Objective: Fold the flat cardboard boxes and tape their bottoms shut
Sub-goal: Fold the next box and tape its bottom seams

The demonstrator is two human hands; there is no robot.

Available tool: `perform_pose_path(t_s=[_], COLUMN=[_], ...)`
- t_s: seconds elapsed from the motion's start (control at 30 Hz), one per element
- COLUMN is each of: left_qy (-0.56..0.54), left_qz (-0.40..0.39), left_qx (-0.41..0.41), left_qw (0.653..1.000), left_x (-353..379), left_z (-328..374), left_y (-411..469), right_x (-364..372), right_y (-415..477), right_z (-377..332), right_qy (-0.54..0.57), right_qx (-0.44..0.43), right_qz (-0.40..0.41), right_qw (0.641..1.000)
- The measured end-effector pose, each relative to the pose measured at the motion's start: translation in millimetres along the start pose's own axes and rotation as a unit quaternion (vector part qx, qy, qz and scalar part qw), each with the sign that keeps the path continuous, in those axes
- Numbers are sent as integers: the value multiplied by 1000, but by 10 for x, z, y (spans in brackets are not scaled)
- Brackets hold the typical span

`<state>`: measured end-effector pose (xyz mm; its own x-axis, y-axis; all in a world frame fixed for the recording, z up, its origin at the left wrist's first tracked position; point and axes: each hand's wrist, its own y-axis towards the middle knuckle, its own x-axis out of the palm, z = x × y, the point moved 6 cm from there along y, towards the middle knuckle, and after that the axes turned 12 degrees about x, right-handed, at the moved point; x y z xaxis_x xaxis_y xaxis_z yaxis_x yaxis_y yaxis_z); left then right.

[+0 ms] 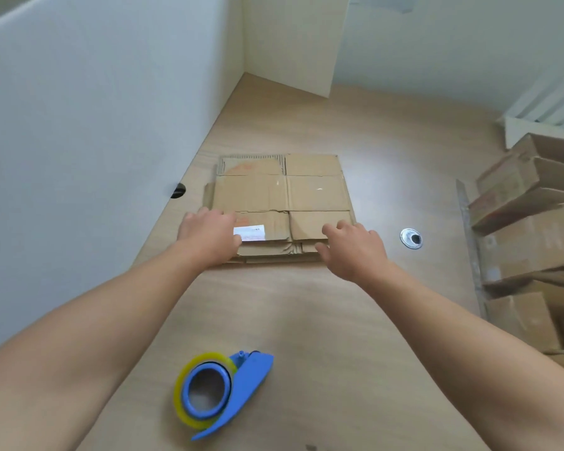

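Tape dispenser (pixel 222 392): blue with a yellowish roll, lying on its side at the near end of the table (pixel 306 304).
Open room: bare tabletop between the dispenser and the hands, and more to the right of the stack.
Left hand (pixel 209 236): fingers relaxed, laid flat over the near left corner of the stack of flat boxes (pixel 284 193).
Right hand (pixel 352 249): fingers spread, tips on the near right flap, thumb beside the near edge.
Stack: mid-table, close to the white partition (pixel 79 125) on the left.
Label (pixel 249 232): white, beside the left thumb; print too small to read.
Cable hole (pixel 411 238): metal-ringed, right of the stack.
Folded boxes (pixel 528 242): piled past the table's right edge; contents hidden.
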<state>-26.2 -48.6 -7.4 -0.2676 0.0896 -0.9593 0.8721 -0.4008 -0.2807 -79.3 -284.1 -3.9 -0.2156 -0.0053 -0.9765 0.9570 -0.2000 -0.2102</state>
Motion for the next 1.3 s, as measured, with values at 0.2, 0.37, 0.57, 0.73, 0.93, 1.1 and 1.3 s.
perform_pose_path(t_s=[0.2,0.37,0.57,0.73,0.93,1.1,1.3], left_qy=[-15,-138,-283,-340,-398,-491,-551], left_qz=[-1,16,67,67,82,139,152], left_qx=[-37,-71,-115,-182,-147,-93,17], left_qw=[999,988,950,920,902,855,821], left_x=[216,390,534,621,576,345,27], left_z=[-341,-506,-469,-500,-275,202,805], left_y=[461,677,760,672,311,-4,-453], right_x=[174,323,486,470,597,528,321], right_y=[492,905,1121,958,423,-121,-874], right_z=[-159,67,288,470,766,881,1199], right_qy=[107,248,349,394,510,647,719], right_qx=[75,206,306,359,339,284,195], right_qz=[-43,-71,-113,-98,-105,-55,-27], right_qw=[990,944,878,840,783,706,666])
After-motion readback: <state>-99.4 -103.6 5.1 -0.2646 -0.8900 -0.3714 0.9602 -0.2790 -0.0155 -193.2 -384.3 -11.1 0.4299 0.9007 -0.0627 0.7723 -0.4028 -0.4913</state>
